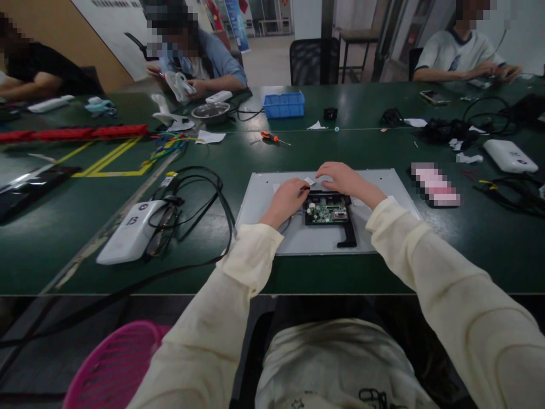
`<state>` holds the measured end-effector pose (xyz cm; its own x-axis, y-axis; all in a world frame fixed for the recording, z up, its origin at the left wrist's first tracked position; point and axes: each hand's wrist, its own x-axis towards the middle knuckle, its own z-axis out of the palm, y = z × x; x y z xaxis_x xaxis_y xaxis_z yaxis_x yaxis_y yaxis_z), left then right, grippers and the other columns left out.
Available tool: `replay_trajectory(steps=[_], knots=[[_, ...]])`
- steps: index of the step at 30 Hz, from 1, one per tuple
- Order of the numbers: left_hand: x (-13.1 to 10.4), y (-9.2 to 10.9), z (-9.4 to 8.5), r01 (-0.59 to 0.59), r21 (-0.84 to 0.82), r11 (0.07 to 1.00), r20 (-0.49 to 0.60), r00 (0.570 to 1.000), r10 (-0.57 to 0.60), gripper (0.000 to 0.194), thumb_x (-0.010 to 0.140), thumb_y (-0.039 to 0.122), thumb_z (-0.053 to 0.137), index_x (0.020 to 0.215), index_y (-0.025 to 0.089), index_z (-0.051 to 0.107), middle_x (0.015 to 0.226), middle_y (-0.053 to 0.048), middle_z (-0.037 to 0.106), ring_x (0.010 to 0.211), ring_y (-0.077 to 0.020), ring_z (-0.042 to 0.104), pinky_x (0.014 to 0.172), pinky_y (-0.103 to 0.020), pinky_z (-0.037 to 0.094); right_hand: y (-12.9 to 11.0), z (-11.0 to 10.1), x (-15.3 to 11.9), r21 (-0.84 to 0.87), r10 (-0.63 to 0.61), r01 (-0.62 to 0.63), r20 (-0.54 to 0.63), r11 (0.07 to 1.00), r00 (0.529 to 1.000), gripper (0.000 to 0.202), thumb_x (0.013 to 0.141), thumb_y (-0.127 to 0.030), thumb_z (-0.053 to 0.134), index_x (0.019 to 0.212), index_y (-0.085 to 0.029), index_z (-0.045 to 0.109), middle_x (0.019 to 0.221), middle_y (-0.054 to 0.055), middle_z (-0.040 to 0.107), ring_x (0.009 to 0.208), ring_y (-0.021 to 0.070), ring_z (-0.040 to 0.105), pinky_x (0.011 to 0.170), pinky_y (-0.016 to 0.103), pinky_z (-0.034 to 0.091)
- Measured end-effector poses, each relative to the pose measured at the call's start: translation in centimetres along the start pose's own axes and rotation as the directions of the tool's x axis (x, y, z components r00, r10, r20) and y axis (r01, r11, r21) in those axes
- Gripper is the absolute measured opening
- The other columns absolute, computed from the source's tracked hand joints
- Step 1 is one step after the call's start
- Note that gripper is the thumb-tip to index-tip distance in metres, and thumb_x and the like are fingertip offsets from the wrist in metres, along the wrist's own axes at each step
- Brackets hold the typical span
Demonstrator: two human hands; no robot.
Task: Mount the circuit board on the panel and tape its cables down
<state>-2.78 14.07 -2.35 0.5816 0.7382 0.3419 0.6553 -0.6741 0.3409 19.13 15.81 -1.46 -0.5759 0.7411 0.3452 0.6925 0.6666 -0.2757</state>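
A black plastic frame with a green circuit board (327,212) in it lies on a flat light-grey panel (293,244) in front of me. A black arm-like part (348,234) sticks out from its lower right corner. My left hand (286,199) is closed at the frame's upper left corner, its fingertips pressed together; what they hold is too small to make out. Over the frame's far edge, my right hand (343,179) curves with thumb and forefinger apart and nothing visible between them. A small white piece (309,182) shows between the two hands.
To the left lie a white power bank (131,230) and looped black cable (219,193). A pink phone-like object (435,184) is right of the panel. Beyond are an orange screwdriver (270,137), a blue basket (284,106) and a metal bowl (210,112). Several people sit across the table.
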Motion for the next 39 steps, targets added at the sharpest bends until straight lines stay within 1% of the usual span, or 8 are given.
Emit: replay_trajectory(steps=[2, 4, 9, 16, 21, 25, 28, 39], knots=[[0.0, 0.0, 0.1, 0.008, 0.002, 1.000, 0.001, 1.000, -0.008, 0.023, 0.089, 0.022, 0.046, 0.101, 0.018, 0.065, 0.100, -0.006, 0.067, 0.095, -0.0209, 0.061, 0.088, -0.035, 0.047, 0.2, 0.5, 1.0, -0.012, -0.037, 0.037, 0.051, 0.999, 0.998, 0.026, 0.082, -0.017, 0.056, 0.104, -0.014, 0.070, 0.112, 0.011, 0.065, 0.103, 0.0225, 0.058, 0.092, 0.034, 0.042], [0.1, 0.0, 0.1, 0.010, 0.002, 1.000, -0.001, 1.000, -0.010, 0.023, 0.088, 0.022, 0.047, 0.100, 0.019, 0.066, 0.099, -0.006, 0.067, 0.095, -0.0207, 0.061, 0.088, -0.034, 0.046, 0.1, 0.9, 1.6, -0.025, -0.040, 0.042, 0.066, 0.999, 0.997, 0.024, 0.082, -0.017, 0.056, 0.101, -0.015, 0.071, 0.111, 0.011, 0.066, 0.102, 0.0220, 0.059, 0.091, 0.033, 0.042], [0.1, 0.2, -0.1, 0.007, 0.029, 1.000, 0.003, 1.000, -0.007, 0.022, 0.088, 0.022, 0.046, 0.097, 0.018, 0.066, 0.095, -0.006, 0.067, 0.092, -0.0208, 0.061, 0.085, -0.033, 0.046, -0.6, 1.5, 2.2, -0.051, 0.045, -0.043, 0.041, 0.998, 0.998, 0.021, 0.085, -0.017, 0.054, 0.094, -0.015, 0.072, 0.105, 0.010, 0.069, 0.099, 0.0219, 0.060, 0.088, 0.032, 0.041], [0.1, 0.2, -0.2, -0.007, 0.057, 0.998, 0.003, 1.000, 0.007, 0.022, 0.090, 0.024, 0.047, 0.097, 0.018, 0.066, 0.094, -0.006, 0.067, 0.091, -0.0208, 0.061, 0.083, -0.033, 0.046, -1.5, 0.0, 0.1, -0.121, 0.179, -0.184, -0.051, 0.976, 0.983, 0.021, 0.088, -0.018, 0.050, 0.099, -0.014, 0.067, 0.102, 0.012, 0.069, 0.095, 0.0228, 0.060, 0.082, 0.032, 0.040], [0.1, 0.1, -0.2, -0.001, 0.071, 0.998, 0.000, 1.000, 0.001, 0.021, 0.089, 0.024, 0.047, 0.096, 0.018, 0.066, 0.093, -0.007, 0.067, 0.091, -0.0214, 0.061, 0.083, -0.033, 0.046, -4.2, -0.5, -0.9, -0.196, 0.291, -0.293, -0.042, 0.936, 0.956, 0.020, 0.090, -0.019, 0.046, 0.100, -0.015, 0.064, 0.095, 0.012, 0.070, 0.086, 0.0237, 0.061, 0.073, 0.032, 0.040], [0.1, 0.2, -0.3, -0.007, 0.072, 0.997, 0.010, 1.000, 0.007, 0.021, 0.089, 0.024, 0.047, 0.096, 0.018, 0.066, 0.093, -0.007, 0.066, 0.091, -0.0217, 0.061, 0.082, -0.034, 0.047, -6.3, -0.1, -0.8, -0.284, 0.276, -0.263, 0.004, 0.922, 0.961, 0.023, 0.091, -0.017, 0.043, 0.097, -0.015, 0.065, 0.093, 0.014, 0.070, 0.085, 0.0249, 0.062, 0.069, 0.033, 0.040], [0.1, 0.2, -0.4, 0.000, 0.072, 0.997, 0.011, 1.000, -0.001, 0.021, 0.088, 0.022, 0.047, 0.094, 0.018, 0.066, 0.092, -0.007, 0.067, 0.090, -0.0219, 0.061, 0.082, -0.034, 0.047, -7.0, 0.1, -0.8, -0.318, 0.257, -0.237, 0.022, 0.918, 0.966, 0.025, 0.091, -0.015, 0.042, 0.097, -0.014, 0.066, 0.093, 0.015, 0.070, 0.087, 0.0258, 0.063, 0.071, 0.033, 0.040], [0.1, 0.1, -0.3, -0.012, 0.053, 0.999, 0.010, 1.000, 0.011, 0.021, 0.087, 0.021, 0.047, 0.096, 0.018, 0.066, 0.093, -0.007, 0.067, 0.091, -0.0215, 0.061, 0.082, -0.033, 0.046, -6.8, 0.8, -1.1, -0.266, 0.234, -0.221, 0.020, 0.938, 0.972, 0.025, 0.091, -0.019, 0.044, 0.100, -0.015, 0.068, 0.095, 0.014, 0.070, 0.090, 0.0258, 0.062, 0.074, 0.034, 0.042]])
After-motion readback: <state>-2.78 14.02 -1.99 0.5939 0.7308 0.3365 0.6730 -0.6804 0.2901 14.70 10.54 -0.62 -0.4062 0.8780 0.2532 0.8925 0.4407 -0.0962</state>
